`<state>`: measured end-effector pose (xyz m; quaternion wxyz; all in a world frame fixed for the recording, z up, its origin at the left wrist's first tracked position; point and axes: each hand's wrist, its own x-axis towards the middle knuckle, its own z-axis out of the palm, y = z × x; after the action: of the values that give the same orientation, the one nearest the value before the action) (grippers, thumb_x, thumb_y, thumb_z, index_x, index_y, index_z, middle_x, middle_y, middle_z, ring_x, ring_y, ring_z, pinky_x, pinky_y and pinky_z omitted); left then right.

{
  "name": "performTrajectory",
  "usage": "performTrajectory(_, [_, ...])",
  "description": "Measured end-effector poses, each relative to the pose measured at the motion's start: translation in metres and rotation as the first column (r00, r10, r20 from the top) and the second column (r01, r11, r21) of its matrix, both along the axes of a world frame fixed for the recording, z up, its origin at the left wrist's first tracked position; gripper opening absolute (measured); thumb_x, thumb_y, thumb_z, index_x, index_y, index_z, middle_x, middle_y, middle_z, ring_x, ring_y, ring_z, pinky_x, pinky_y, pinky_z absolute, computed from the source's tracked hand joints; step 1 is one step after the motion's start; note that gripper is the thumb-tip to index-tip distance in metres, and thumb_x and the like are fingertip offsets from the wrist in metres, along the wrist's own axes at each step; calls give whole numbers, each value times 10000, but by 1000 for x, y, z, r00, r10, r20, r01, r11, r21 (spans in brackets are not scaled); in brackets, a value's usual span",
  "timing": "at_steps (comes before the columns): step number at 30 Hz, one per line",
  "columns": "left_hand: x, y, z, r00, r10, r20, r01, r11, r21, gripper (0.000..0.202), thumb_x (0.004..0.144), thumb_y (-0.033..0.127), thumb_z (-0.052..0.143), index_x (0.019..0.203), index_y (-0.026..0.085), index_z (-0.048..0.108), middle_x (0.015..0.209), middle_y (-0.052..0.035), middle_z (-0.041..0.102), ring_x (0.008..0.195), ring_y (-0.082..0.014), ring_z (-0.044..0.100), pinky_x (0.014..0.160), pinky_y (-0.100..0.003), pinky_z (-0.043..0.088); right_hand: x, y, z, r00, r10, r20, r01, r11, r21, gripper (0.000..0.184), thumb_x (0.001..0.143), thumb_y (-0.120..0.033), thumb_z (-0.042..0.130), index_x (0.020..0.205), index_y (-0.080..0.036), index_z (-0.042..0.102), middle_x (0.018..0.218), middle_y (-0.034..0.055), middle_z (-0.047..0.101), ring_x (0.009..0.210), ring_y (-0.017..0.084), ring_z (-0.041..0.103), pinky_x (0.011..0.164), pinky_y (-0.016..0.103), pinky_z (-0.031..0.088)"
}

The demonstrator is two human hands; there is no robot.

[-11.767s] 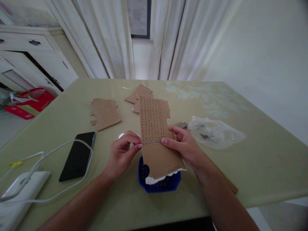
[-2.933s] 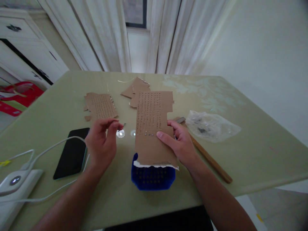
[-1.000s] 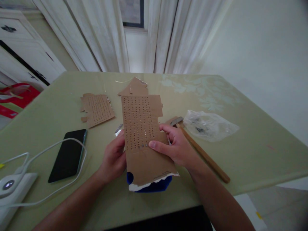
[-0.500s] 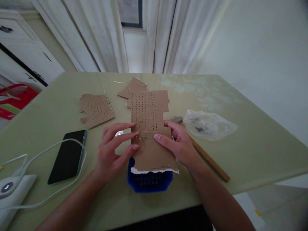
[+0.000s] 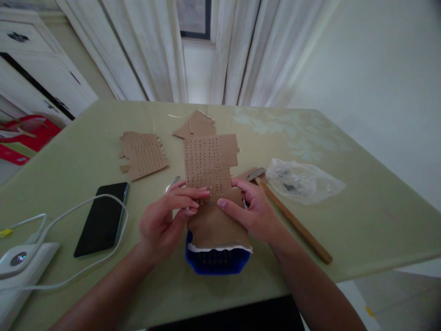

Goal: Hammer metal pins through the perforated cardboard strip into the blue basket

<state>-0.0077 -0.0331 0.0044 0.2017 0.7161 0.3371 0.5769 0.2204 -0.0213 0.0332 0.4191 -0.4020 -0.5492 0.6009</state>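
A piece of brown cardboard [image 5: 215, 225] with rows of small holes sits tilted over a blue plastic basket [image 5: 217, 266], its torn white edge toward me. My right hand [image 5: 253, 207] grips the cardboard's right edge, thumb on top and fingers underneath. Over its left side, my left hand [image 5: 168, 216] pinches thumb and finger together on a tiny pale thing too small to name. The other left fingers reach across the lowest row of holes, where a few small shiny bits [image 5: 211, 202] show. The basket's far part is hidden under the cardboard.
A hammer [image 5: 292, 220] and a clear plastic bag [image 5: 305, 181] with dark bits lie right. Left are a phone [image 5: 99, 220], a white cable and a power strip [image 5: 31, 266]. Another holed cardboard piece [image 5: 146, 156] and a cardboard scrap [image 5: 198, 124] lie farther back.
My left thumb and fingers have drawn together into a pinch, from being spread on the cardboard's edge. The cardboard has shifted slightly left relative to the basket. The view has moved a little.
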Motion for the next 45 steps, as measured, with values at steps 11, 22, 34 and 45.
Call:
performTrajectory(11, [-61,60,-17,574,377,-726,-710,672,-213,299,967,455,618,948,241,827,973,-110,805,871,-320,739,793,-425,562,4,5,-3,959,-201,-200,177,975,-133,356,841,-388,907,1104,-242,717,1074,44,841,918,243,808,735,318,643])
performTrajectory(22, [-62,67,-24,577,207,-790,-653,698,-294,406,1002,420,518,1127,203,838,1147,-141,824,1064,-385,744,931,-488,552,1,6,-4,962,-194,-194,171,977,-125,361,832,-400,907,1090,-238,714,1055,44,841,952,263,813,766,352,659])
performTrajectory(34, [-20,29,-8,991,28,-128,-51,981,-186,190,990,365,734,1130,262,813,1131,-69,784,910,-199,712,789,-317,581,2,2,-4,947,-123,-297,84,986,-143,405,824,-352,937,1147,-245,717,1068,34,845,921,228,826,770,315,668])
performTrajectory(45, [-2,12,-5,988,-96,-123,71,979,-190,203,947,318,799,1146,329,840,1093,-30,802,779,-183,699,866,-381,614,4,-1,-4,945,0,-328,-56,985,-161,392,851,-325,924,1177,-240,723,1063,31,846,858,198,823,773,304,674])
